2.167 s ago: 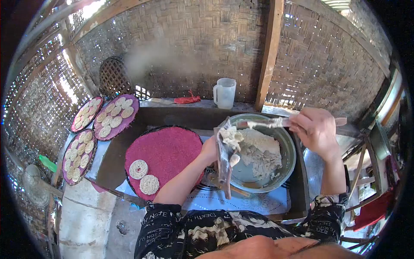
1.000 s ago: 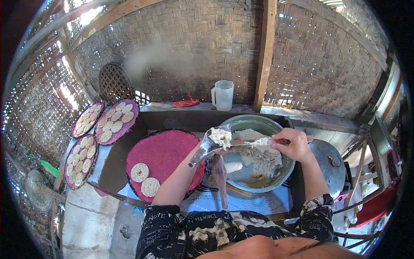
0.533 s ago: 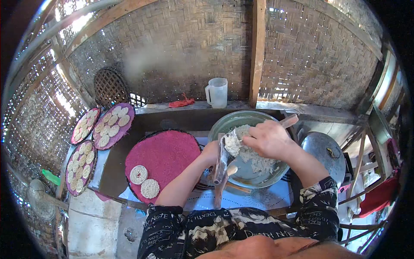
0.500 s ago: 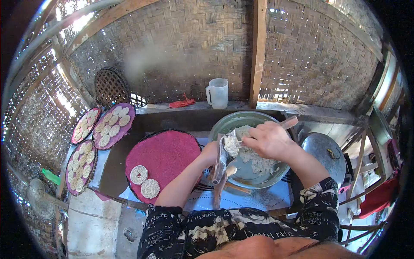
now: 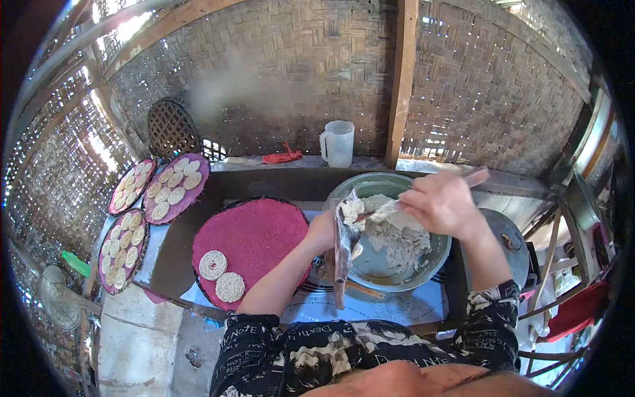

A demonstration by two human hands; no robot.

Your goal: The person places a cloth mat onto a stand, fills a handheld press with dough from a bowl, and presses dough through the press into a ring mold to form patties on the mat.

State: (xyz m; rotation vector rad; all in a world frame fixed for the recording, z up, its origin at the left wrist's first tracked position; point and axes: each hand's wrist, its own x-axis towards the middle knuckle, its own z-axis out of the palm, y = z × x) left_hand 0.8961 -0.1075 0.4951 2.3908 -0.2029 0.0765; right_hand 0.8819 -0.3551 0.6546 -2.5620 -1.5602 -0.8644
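Note:
My left hand [image 5: 322, 231] is closed around a long tube-like dough press [image 5: 342, 255], held tilted with its mouth up over the near left rim of a grey-green basin [image 5: 433, 264]. White dough fills the press's mouth. Gripped in my right hand [image 5: 442, 202] is a spatula [image 5: 383, 212], its blade coated with dough and pointing at that mouth. A lumpy mass of white dough [image 5: 400, 243] lies in the basin below. Left of my forearm is a round tray with a pink cloth [image 5: 258, 231], bearing two noodle-like discs [image 5: 229, 287] near its front edge.
Three smaller pink-lined trays with several pale discs [image 5: 176, 178] stand at the left. Behind the basin, a translucent jug [image 5: 338, 145] and a red plastic bag [image 5: 282, 157] rest on a ledge. A round metal lid [image 5: 504, 245] sits at the right. Woven walls enclose the space.
My right hand has moved up and right, drawing the spatula back from the press's mouth; its dough-coated blade now shows. The press stands more upright in my left hand.

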